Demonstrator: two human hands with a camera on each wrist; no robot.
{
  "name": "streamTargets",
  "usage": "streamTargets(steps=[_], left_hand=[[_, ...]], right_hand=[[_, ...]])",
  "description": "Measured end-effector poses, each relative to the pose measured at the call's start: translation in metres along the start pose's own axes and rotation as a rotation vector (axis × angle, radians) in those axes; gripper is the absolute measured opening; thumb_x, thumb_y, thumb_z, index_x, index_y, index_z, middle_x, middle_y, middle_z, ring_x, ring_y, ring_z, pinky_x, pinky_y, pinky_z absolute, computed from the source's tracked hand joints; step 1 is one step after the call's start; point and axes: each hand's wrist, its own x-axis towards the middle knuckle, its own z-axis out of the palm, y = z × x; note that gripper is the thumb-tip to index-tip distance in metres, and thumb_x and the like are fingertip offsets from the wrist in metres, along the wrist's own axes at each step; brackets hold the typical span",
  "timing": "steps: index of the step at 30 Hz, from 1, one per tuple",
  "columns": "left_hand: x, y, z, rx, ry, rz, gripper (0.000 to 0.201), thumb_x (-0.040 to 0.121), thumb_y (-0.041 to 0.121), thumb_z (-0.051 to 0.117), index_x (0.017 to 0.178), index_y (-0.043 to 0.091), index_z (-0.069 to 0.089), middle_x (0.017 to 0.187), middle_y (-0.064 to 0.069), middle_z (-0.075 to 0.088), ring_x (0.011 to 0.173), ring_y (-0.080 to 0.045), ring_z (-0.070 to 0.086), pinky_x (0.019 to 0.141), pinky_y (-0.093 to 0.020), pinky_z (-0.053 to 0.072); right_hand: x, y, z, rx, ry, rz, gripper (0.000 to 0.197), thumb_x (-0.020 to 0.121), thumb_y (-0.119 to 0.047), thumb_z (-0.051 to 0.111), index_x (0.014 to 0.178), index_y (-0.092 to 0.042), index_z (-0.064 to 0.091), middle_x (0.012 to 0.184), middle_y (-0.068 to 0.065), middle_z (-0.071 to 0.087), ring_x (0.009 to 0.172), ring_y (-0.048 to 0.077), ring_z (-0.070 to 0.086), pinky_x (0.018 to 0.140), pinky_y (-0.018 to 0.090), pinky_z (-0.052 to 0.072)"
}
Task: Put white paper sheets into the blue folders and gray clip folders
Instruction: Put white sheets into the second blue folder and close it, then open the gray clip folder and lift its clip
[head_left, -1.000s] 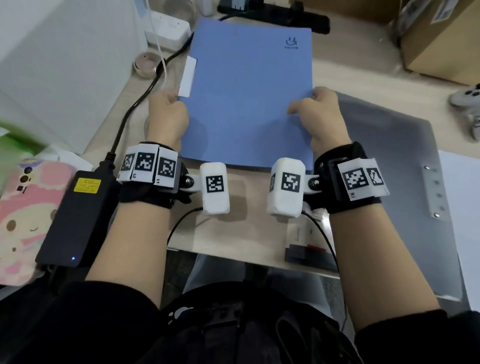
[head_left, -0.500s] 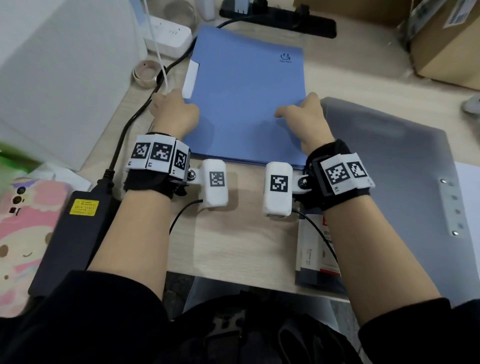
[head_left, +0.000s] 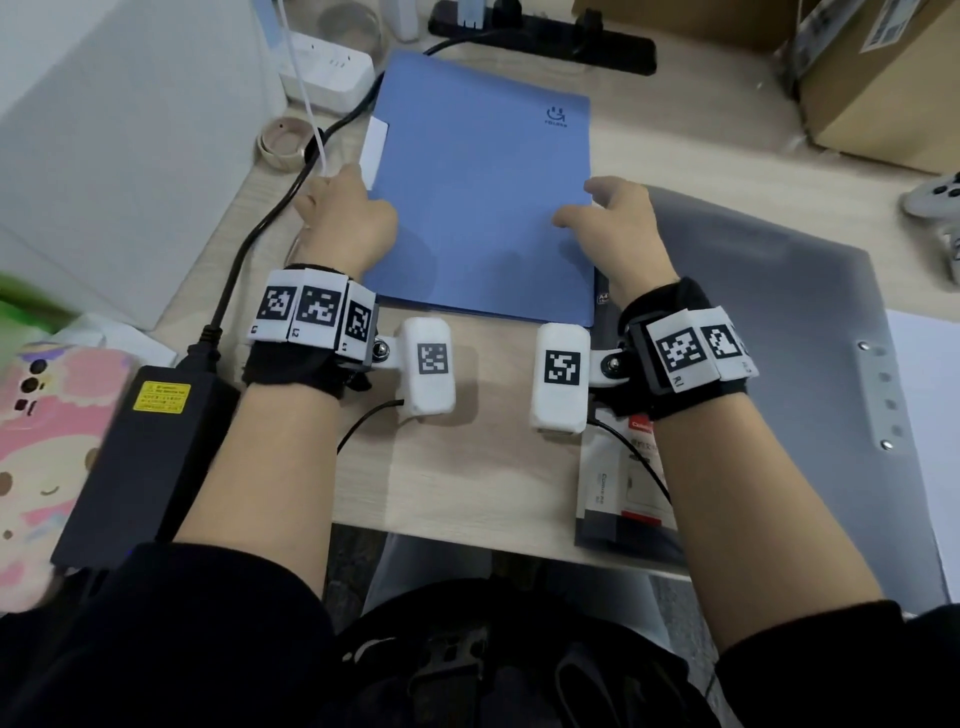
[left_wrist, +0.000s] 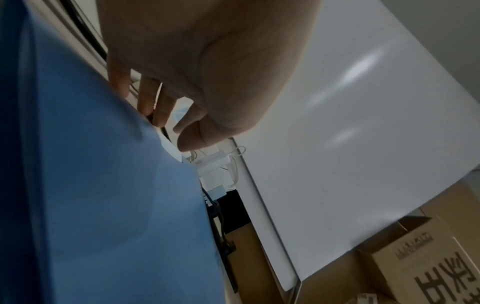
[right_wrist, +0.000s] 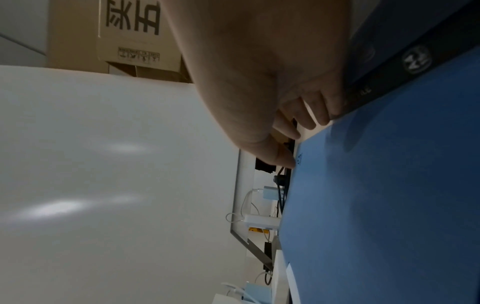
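The blue folder (head_left: 483, 192) lies left of, and overlaps, the gray clip folder (head_left: 789, 332).

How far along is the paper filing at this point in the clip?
Done, apparently: the blue folder lies closed with a white sheet edge sticking out at its left side. In hand: the left hand and right hand rest at the folder's side edges. Left: the gray clip folder lies closed, and white paper lies beside it.

Overhead head view; low wrist close-ups
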Motion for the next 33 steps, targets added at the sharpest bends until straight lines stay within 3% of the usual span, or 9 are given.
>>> streamTargets(steps=[1, 5, 8, 12, 19, 25, 27, 30, 33], left_hand=[[-0.006, 0.002, 0.000, -0.021, 0.008, 0.017, 0.044, 0.087, 0.006, 0.039, 0.131, 0.007, 0.039, 0.145, -0.020, 0.027, 0.136, -0.034, 0.019, 0.110, -0.043, 0.024], [-0.031, 0.014, 0.003, -0.175, -0.018, 0.095, 0.058, 0.073, 0.023, 0.042, 0.131, 0.022, 0.044, 0.143, -0.012, 0.039, 0.132, -0.032, 0.036, 0.110, -0.043, 0.034], [-0.051, 0.023, 0.012, -0.215, -0.047, 0.180, 0.049, 0.088, 0.014, 0.047, 0.137, 0.017, 0.044, 0.145, -0.004, 0.040, 0.134, -0.019, 0.038, 0.107, -0.021, 0.030], [-0.084, 0.035, 0.033, -0.260, -0.138, 0.280, 0.041, 0.090, 0.009, 0.049, 0.131, 0.014, 0.052, 0.134, -0.003, 0.053, 0.124, -0.015, 0.048, 0.108, -0.026, 0.036], [-0.139, 0.048, 0.066, -0.284, -0.282, 0.309, 0.038, 0.093, 0.013, 0.050, 0.130, 0.011, 0.052, 0.129, -0.003, 0.057, 0.118, -0.013, 0.053, 0.108, -0.036, 0.040], [-0.166, 0.048, 0.090, -0.225, -0.353, 0.247, 0.037, 0.094, 0.021, 0.051, 0.130, 0.014, 0.052, 0.132, -0.003, 0.054, 0.121, -0.017, 0.051, 0.108, -0.036, 0.039], [-0.173, 0.047, 0.096, -0.216, -0.377, 0.239, 0.025, 0.093, 0.022, 0.052, 0.116, 0.016, 0.057, 0.117, -0.002, 0.057, 0.111, -0.016, 0.054, 0.104, -0.033, 0.040], [-0.182, 0.046, 0.103, -0.185, -0.393, 0.240, 0.050, 0.087, 0.031, 0.053, 0.133, 0.014, 0.047, 0.124, -0.002, 0.060, 0.108, -0.019, 0.060, 0.099, -0.041, 0.048], [-0.185, 0.043, 0.110, -0.171, -0.365, 0.245, 0.053, 0.085, 0.030, 0.051, 0.136, 0.017, 0.043, 0.128, -0.004, 0.059, 0.106, -0.021, 0.063, 0.094, -0.043, 0.052]], right_hand=[[-0.002, 0.003, -0.004, -0.002, 0.007, -0.026, 0.055, 0.084, -0.015, 0.061, 0.136, -0.005, 0.044, 0.142, 0.007, 0.044, 0.131, 0.017, 0.043, 0.103, 0.028, 0.040], [-0.019, 0.006, -0.019, 0.054, -0.027, -0.099, 0.043, 0.081, -0.017, 0.063, 0.123, -0.008, 0.057, 0.124, 0.008, 0.060, 0.110, 0.017, 0.059, 0.072, 0.015, 0.043], [-0.033, 0.009, -0.032, 0.101, -0.030, -0.129, 0.033, 0.081, -0.015, 0.062, 0.113, -0.006, 0.062, 0.111, 0.009, 0.066, 0.089, 0.019, 0.068, 0.073, 0.021, 0.046], [-0.054, 0.020, -0.055, 0.169, -0.022, -0.149, 0.023, 0.080, -0.011, 0.061, 0.102, -0.007, 0.066, 0.101, 0.009, 0.069, 0.073, 0.015, 0.069, 0.071, 0.023, 0.050], [-0.087, 0.047, -0.100, 0.180, 0.082, -0.188, 0.013, 0.081, -0.009, 0.064, 0.091, -0.016, 0.066, 0.096, 0.013, 0.072, 0.080, 0.020, 0.071, 0.085, 0.032, 0.057], [-0.111, 0.080, -0.134, 0.038, 0.223, -0.135, 0.017, 0.081, -0.014, 0.065, 0.098, -0.017, 0.068, 0.080, -0.010, 0.065, 0.083, 0.006, 0.062, 0.077, 0.020, 0.047], [-0.119, 0.093, -0.145, -0.008, 0.278, -0.105, 0.023, 0.081, -0.016, 0.064, 0.103, -0.015, 0.068, 0.090, -0.003, 0.068, 0.092, 0.011, 0.064, 0.087, 0.028, 0.051], [-0.129, 0.110, -0.158, -0.092, 0.340, -0.066, 0.031, 0.081, -0.018, 0.064, 0.112, -0.013, 0.066, 0.112, 0.007, 0.065, 0.105, 0.014, 0.060, 0.099, 0.030, 0.045], [-0.140, 0.124, -0.170, -0.161, 0.367, -0.011, 0.040, 0.084, -0.017, 0.063, 0.123, -0.009, 0.059, 0.123, 0.009, 0.061, 0.118, 0.022, 0.055, 0.101, 0.030, 0.040]])
